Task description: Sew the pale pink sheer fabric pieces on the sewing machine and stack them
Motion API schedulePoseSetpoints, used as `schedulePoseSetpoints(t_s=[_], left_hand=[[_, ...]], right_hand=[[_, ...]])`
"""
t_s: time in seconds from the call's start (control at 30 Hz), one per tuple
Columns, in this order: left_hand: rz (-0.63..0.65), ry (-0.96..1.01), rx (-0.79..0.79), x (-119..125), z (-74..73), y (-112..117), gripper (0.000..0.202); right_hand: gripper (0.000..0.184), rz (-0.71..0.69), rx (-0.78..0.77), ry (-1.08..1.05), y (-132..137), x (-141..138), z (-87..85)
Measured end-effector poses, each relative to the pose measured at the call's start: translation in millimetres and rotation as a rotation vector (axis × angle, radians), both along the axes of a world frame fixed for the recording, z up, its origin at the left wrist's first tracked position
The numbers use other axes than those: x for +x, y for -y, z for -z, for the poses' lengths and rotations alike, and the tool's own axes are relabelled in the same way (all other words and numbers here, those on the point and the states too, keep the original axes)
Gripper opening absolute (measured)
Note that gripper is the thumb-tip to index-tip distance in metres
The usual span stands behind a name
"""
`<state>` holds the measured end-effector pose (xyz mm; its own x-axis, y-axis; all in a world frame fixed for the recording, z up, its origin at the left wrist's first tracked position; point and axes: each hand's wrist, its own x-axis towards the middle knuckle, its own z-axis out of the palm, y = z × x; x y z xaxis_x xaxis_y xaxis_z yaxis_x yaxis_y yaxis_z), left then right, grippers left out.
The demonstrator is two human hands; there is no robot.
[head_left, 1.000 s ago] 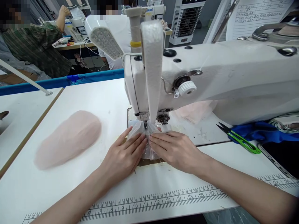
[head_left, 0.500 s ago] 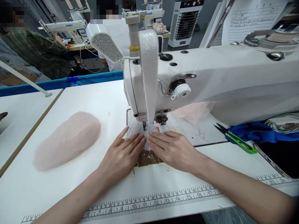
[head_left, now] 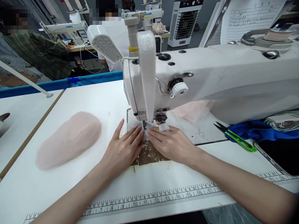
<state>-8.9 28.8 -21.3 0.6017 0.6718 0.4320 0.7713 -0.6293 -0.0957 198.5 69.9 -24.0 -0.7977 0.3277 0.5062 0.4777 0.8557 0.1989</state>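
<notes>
A white sewing machine (head_left: 198, 74) stands over the table, its presser foot (head_left: 144, 125) down between my two hands. Thin, sheer whitish fabric (head_left: 135, 125) lies under the foot, mostly covered by my fingers. My left hand (head_left: 123, 144) rests flat on it to the left of the needle area, thumb and fingers apart. Just right of the foot, my right hand (head_left: 171, 143) lies flat with its fingers stretched forward, pressing the fabric. Neither hand grips anything. A sheer pale pink fabric piece (head_left: 70, 140) lies on the table at the left.
More pink fabric (head_left: 192, 110) lies behind the needle area, under the machine arm. Green-handled thread snips (head_left: 240, 141), a blue cloth (head_left: 275, 133) and a phone (head_left: 280, 155) lie at the right. A printed ruler (head_left: 144, 200) runs along the front edge. Two people sit beyond the table.
Both hands have slid slightly forward, toward the presser foot, with the fabric. More of the brown taped plate shows in front of them. The view has shifted a little.
</notes>
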Motion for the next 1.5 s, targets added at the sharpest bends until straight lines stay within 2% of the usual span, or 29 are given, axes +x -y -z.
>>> schedulePoseSetpoints(t_s=[0.33, 0.63, 1.2, 1.5], left_hand=[[-0.023, -0.008, 0.037, 3, 0.5, 14, 0.033], [-0.029, 0.021, 0.003, 1, 1.1, 6, 0.037], [-0.089, 0.029, -0.081, -5, 6.0, -11, 0.043], [-0.152, -0.015, -0.052, -9, 3.8, -15, 0.046]], right_hand=[[0.029, 0.007, -0.052, -0.095, 13, 1, 3.7], [0.029, 0.059, -0.07, -0.107, 11, -3, 1.8], [0.033, 0.133, -0.012, -0.01, -5, -4, 6.2], [0.028, 0.224, -0.011, 0.014, -8, 3, -2.4]])
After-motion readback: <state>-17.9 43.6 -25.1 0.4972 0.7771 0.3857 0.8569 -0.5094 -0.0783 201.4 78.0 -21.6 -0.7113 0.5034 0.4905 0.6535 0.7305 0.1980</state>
